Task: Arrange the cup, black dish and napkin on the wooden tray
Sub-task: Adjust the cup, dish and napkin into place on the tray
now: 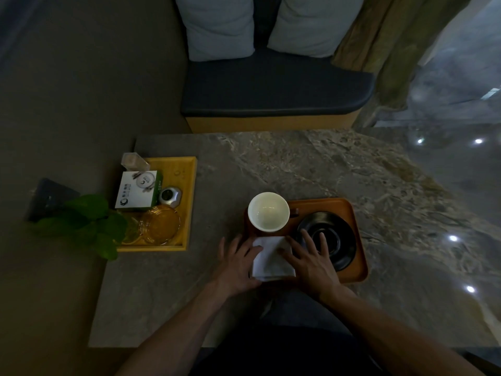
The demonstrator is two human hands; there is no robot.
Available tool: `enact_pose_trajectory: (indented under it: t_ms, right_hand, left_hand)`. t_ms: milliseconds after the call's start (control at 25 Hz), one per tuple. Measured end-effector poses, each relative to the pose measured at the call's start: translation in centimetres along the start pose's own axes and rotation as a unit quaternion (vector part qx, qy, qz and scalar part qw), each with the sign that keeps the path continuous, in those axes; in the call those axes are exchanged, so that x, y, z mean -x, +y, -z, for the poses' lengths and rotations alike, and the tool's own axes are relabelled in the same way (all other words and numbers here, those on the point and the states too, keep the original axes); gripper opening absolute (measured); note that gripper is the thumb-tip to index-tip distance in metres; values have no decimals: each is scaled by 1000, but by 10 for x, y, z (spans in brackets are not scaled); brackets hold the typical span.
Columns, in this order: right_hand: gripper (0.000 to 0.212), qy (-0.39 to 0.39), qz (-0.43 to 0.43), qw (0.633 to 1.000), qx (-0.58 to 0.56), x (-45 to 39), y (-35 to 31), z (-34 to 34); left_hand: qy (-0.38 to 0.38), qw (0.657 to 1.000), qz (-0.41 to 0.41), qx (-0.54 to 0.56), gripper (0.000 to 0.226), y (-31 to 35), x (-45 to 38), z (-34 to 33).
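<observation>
1. White folded napkin (272, 257) lies at the near-left corner of the wooden tray (355, 223), its near edge hanging over the tray rim toward the person
2. Left hand (235, 263) lies flat with fingers spread wide, fingertips on the napkin's left edge; right hand (309, 260) is also flat and splayed, pressing the napkin's right side, two fingers reaching over the rim of the black dish (326, 244). Neither hand grips anything
3. White cup (268, 211) stands upright and empty at the tray's far-left corner, just beyond the napkin; the black dish sits on the tray's right half. All three seem to be on the tray, so this looks like a final squaring of the napkin
4. Risks, as I judge them: sliding the napkin away from the person could nudge the cup, which stands near the tray's left edge and might tip off; the right fingers over the dish could drag or rock it; the overhanging napkin edge may droop off the rim if left so
5. Around it: a marble tabletop (311, 164); well to the left a yellow tray (191, 185) holding a white-and-green box (138, 192), a glass ashtray (160, 223) and a small silver object (170, 196), with a leafy plant (86, 221) beside it. None of these crowds the work; a cushioned bench (273, 88) lies beyond the table
</observation>
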State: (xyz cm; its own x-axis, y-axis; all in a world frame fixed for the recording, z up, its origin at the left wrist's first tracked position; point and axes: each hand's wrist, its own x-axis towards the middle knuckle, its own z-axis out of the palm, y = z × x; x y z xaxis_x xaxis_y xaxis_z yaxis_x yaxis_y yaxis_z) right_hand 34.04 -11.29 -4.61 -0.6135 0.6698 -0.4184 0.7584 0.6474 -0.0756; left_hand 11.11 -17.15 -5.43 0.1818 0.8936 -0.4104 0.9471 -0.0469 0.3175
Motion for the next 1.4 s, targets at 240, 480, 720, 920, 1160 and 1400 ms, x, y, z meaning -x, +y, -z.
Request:
enact_pose_trajectory:
  t_ms: [240, 480, 720, 920, 1160, 1400]
  right_hand:
    - [66, 11, 10, 1000, 5, 5, -4, 0]
    - [65, 0, 18, 1000, 6, 2, -3, 4]
    - [61, -5, 26, 1000, -11, 8, -3, -2]
    - [51, 19, 20, 999, -21, 15, -11, -6]
    - [55, 36, 24, 999, -20, 24, -13, -9]
    - [68, 7, 24, 999, -24, 27, -14, -8]
  left_hand:
    - [26, 999, -15, -32, 74, -3, 13, -2]
    - [36, 998, -18, -47, 59, -3, 18, -4]
    - [55, 998, -9, -29, 54, 0, 17, -1]
    - [75, 997, -19, -24, 50, 2, 21, -4]
    - [63, 998, -11, -30, 56, 0, 26, -12]
    - [53, 998, -12, -37, 58, 1, 26, -13]
